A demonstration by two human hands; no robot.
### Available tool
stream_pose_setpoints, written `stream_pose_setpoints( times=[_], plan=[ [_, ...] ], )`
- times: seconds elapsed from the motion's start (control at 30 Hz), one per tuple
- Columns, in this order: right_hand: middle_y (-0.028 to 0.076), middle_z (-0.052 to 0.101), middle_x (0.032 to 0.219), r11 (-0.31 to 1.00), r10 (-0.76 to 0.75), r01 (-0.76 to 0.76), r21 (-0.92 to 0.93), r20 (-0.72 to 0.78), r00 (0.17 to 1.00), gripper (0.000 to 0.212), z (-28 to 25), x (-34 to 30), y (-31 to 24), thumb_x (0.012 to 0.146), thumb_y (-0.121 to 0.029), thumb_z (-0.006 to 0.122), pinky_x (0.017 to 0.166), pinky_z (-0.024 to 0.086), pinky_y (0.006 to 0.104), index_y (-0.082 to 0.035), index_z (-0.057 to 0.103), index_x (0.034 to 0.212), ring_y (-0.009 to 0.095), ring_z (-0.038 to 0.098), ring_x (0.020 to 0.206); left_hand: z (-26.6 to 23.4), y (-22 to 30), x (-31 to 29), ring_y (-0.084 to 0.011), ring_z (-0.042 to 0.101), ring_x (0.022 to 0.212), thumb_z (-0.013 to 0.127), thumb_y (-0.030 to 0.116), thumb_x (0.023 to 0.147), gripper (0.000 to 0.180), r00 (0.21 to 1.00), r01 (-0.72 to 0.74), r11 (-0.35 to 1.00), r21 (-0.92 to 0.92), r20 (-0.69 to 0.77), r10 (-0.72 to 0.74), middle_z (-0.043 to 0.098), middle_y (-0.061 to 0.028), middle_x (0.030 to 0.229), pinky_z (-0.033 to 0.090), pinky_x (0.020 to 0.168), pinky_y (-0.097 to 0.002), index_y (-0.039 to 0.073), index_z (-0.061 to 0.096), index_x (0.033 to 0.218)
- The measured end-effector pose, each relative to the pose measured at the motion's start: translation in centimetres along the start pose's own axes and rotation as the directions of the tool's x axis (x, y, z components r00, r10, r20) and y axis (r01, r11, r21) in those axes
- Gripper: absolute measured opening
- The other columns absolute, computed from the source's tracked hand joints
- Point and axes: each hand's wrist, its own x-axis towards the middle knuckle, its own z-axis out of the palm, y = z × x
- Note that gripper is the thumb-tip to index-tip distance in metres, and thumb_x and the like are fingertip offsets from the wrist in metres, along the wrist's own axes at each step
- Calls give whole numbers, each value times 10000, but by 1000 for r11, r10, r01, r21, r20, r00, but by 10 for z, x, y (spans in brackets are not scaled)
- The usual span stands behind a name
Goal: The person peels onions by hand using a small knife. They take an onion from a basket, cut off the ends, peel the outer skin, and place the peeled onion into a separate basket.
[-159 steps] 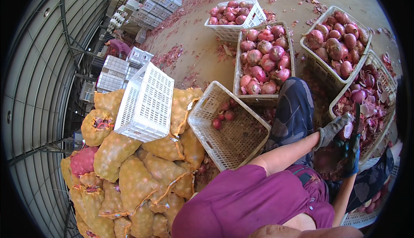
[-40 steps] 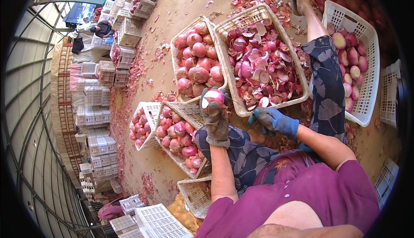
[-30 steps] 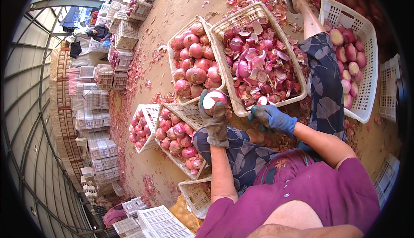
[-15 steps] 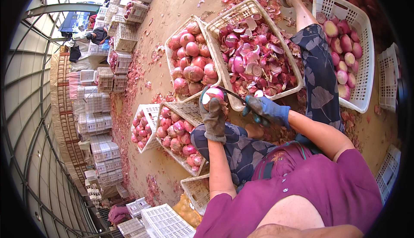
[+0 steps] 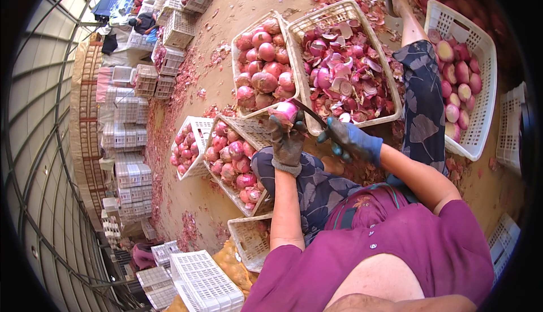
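My left hand [image 5: 287,147], in a dirty grey glove, grips a red onion [image 5: 284,111] with its papery skin partly loose. In my right hand [image 5: 353,140], gloved in blue, is a knife [image 5: 310,113]. Its dark blade points up and left, with the tip at the onion's upper side; whether it cuts in cannot be made out. Just beyond my hands stands a crate [image 5: 397,104] full of onion skins and scraps. Left of it is a crate [image 5: 235,57] of unpeeled red onions. Behind my right leg, a white crate [image 5: 490,80] holds peeled, trimmed onions.
Two more onion crates, one larger [image 5: 226,190] and one smaller [image 5: 205,136], stand left of my left knee. A pale crate [image 5: 242,244] lies near my left elbow. Stacked white crates [image 5: 133,174] line the left side, where another person [image 5: 146,24] works. Skins litter the floor.
The onion has turned in my left hand: its pale cut face showed before, now mostly purple skin does. The knife's blade has tilted more steeply. The whole view has shifted slightly.
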Motion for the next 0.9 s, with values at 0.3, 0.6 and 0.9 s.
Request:
stream_pose_setpoints(
  times=[0.3, 0.6, 0.9],
  plan=[
    [83, 660, 1110, 869, -360, 314, -381, -54, 931, 474, 4, 45, 19, 1049, -388, 526, 881, 523, 340, -61, 547, 1391, 174, 620, 968, -26, 0, -5, -177, 648, 1040, 624, 348, 990, 467, 998, 0, 999, -43, -68, -3, 631, -54, 1193, 565, 853, -296, 80, 518, 1357],
    [-57, 529, 674, 971, -62, 63, -232, 10, 998, 468, 0, 79, -25, 1027, -558, 458, 440, 400, 235, -127, 629, 1089, 64, 489, 507, -19, -8, 5, -139, 693, 843, 621, 168, 976, 422, 996, -72, 997, 18, 57, 71, 691, -49, 1039, 608, 728, -291, 121, 523, 1384],
    [-70, 619, 973, 735, -605, 566, -374, 16, 796, 437, -55, 137, -4, 1072, -296, 502, 515, 351, 194, -70, 527, 1444, 4, 445, 605, 4, -3, 6, -101, 644, 831, 647, 262, 984, 393, 985, -169, 986, 8, -33, 169, 628, 18, 1049, 571, 685, -243, 179, 500, 1338]
  ],
)
